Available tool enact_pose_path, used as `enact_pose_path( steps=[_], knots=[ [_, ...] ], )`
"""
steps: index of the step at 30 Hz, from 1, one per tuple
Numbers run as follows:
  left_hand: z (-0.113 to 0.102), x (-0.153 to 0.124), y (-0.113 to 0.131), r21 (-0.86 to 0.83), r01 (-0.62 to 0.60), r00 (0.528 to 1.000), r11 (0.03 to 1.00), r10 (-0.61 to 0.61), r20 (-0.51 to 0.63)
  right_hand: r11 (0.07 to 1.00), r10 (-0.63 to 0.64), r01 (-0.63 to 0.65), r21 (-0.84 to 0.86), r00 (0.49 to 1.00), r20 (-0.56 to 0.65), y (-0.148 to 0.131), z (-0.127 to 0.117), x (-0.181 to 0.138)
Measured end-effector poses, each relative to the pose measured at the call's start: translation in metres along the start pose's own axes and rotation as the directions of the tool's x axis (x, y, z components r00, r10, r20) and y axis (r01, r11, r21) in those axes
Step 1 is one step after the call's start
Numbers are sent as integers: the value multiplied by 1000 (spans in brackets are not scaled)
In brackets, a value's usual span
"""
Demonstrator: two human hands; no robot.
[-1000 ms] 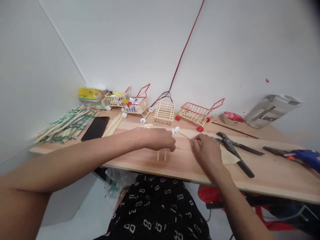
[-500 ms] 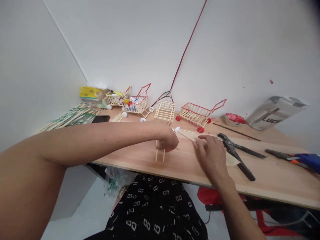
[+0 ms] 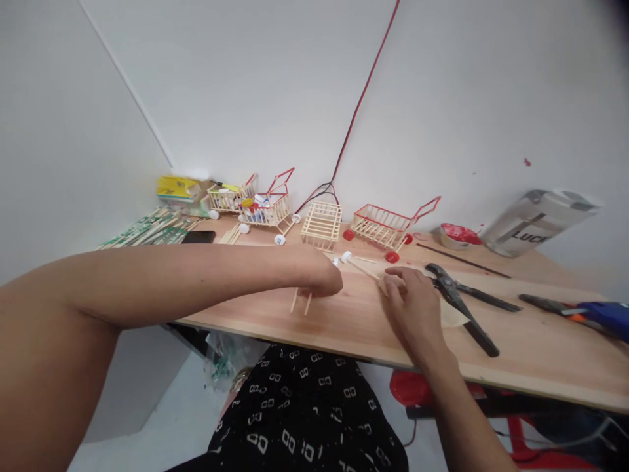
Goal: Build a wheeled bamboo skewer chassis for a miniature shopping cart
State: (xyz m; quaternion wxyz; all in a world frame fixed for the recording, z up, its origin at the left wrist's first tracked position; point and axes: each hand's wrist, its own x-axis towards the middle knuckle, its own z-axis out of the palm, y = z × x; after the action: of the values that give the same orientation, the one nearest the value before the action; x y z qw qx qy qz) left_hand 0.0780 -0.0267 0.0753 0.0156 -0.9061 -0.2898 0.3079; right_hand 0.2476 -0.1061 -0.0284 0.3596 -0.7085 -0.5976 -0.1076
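Observation:
My left hand [image 3: 322, 276] is closed just above the wooden table [image 3: 275, 314], fingers mostly hidden behind the hand and wrist. From under it two thin parallel sticks [image 3: 301, 303] poke out toward me, parts of a small stick frame. A white cap [image 3: 335, 261] shows at its far side. My right hand [image 3: 413, 296] rests on the table, thumb and fingers pinching a thin wooden stick [image 3: 363, 269]. At that stick's far end sits a white cap wheel [image 3: 346, 256].
Behind stand an unpainted stick basket [image 3: 322, 221], a red-trimmed cart [image 3: 381, 225] and two filled carts [image 3: 268, 208]. Pliers [image 3: 462, 305], a red paint cup [image 3: 459, 235] and a glue gun [image 3: 584, 313] lie right. Bundled sticks [image 3: 147, 228] and a phone [image 3: 199, 236] are left.
My left hand has shifted slightly left, with the stick ends under it moving left and tilting. My right hand keeps its pinch in nearly the same spot. The view has shifted a little.

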Motion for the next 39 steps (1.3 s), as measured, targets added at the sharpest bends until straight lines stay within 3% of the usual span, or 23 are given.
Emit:
enact_pose_path(
  steps=[2, 9, 11, 13, 14, 16, 19, 23, 26, 31, 35, 39],
  knots=[
    [4, 0, 0, -66, 14, 998, 998, -18, -55, 1000, -2, 2, 6, 1000, 7, -1, -1, 0],
    [10, -7, -19, -213, -102, 988, 972, 75, -131, 999, 0, 1, 40, 1000, -27, -9, -10, -3],
    [7, -16, -31, -287, -271, 952, 919, 212, -221, 997, -30, 33, 69, 999, -41, -17, -13, -5],
    [7, -27, -44, -225, -374, 904, 900, 299, -305, 991, -79, 82, 107, 997, -26, -26, -14, -7],
    [8, -33, -50, -196, -359, 896, 913, 278, -345, 985, -112, 112, 130, 994, -5, -30, -14, -7],
    [19, -41, -60, -181, -211, 904, 961, 121, -410, 967, -193, 180, 178, 979, 59, -39, -11, -5],
    [50, -48, -69, -249, -18, 841, 968, -120, -528, 934, -320, 283, 217, 934, 157, -51, -1, 6],
    [97, -50, -64, -497, 32, 853, 867, -283, -439, 908, -407, 365, 204, 884, 230, -60, 21, 28],
    [114, -47, -52, -617, 28, 822, 786, -369, -433, 898, -438, 398, 189, 853, 284, -65, 38, 42],
    [114, -43, -42, -690, 27, 797, 724, -432, -423, 921, -386, 375, 109, 835, 392, -73, 43, 47],
    [115, -45, -45, -673, 15, 789, 739, -422, -447, 944, -328, 309, 115, 847, 418, -79, 25, 40],
    [121, -51, -56, -649, -32, 776, 760, -390, -496, 953, -280, 186, 238, 842, 461, -81, 3, 27]
  ],
)
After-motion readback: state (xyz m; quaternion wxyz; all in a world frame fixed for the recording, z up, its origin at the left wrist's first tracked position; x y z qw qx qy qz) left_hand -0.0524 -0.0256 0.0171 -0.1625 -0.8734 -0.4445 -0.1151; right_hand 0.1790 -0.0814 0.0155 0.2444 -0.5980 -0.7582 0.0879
